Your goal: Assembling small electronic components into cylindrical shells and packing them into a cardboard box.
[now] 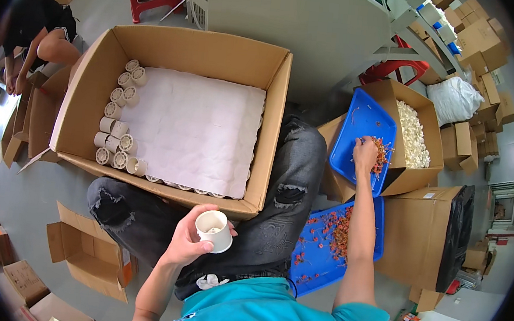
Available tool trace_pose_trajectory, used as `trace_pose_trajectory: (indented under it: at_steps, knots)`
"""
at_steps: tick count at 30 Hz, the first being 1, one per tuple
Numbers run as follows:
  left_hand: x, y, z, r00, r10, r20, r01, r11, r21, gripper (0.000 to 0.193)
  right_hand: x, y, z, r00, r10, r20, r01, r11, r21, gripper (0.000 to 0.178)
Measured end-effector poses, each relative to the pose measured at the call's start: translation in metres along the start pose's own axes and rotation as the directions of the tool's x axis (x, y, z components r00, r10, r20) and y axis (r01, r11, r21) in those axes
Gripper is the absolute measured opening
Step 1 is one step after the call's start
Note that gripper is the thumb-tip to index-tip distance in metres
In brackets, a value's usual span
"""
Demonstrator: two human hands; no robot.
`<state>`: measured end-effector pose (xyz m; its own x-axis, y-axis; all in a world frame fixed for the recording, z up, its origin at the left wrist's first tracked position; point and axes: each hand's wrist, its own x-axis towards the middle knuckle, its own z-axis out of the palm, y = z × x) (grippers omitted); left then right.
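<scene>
My left hand [186, 240] is wrapped around a white plastic cup-shaped part [218, 241], held upright above my lap with its open end up. Something small and pale lies inside the cup. Over to the right, my right hand [365, 153] reaches into the upper blue tray [359, 114], its fingers drawn together at a heap of small orange-red pieces [382, 158]. Whatever is between those fingertips is too small to make out. A large cardboard box [196, 48] stands before me, with white cup parts [127, 143] along its left side on a pale sheet [192, 130].
A second blue tray [320, 276] with more orange-red pieces lies below the first. Beside the trays, a carton [437, 158] holds many small cream-coloured parts [412, 134]. An opened carton [91, 268] sits on the floor at left. Another person [42, 31] works at far left.
</scene>
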<state>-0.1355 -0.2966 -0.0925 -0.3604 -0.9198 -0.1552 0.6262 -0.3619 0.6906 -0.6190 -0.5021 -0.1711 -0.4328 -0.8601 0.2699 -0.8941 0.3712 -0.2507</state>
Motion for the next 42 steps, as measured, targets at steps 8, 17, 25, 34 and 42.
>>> trace_pose_trajectory:
  at_steps: [8,17,25,34,42]
  knots:
    - [-0.007,-0.008,0.002,0.992,-0.104,0.068,0.103,0.995,0.018,0.066,-0.001,0.011,-0.018,0.997,0.03,-0.067,-0.033,0.999,-0.043,0.026]
    - [0.0,-0.021,0.003,0.999,-0.016,0.048,0.013,0.999,0.052,0.059,-0.039,0.024,-0.094,0.939,0.336,0.078,-0.18,0.285,0.941,0.039]
    - [0.002,-0.013,0.005,0.989,-0.02,0.143,-0.007,0.982,0.189,0.052,-0.074,0.001,-0.118,0.901,0.026,0.433,-0.409,-0.281,0.868,0.019]
    - [0.024,0.021,0.036,0.887,0.257,0.384,-0.46,0.411,0.787,0.052,-0.204,-0.153,-0.123,0.52,-0.699,0.491,-0.842,-0.322,0.433,0.023]
    - [0.002,0.028,0.006,0.941,0.193,0.276,-0.337,0.56,0.757,0.049,-0.227,-0.186,-0.118,0.402,-0.749,0.526,-0.902,-0.227,0.367,0.022]
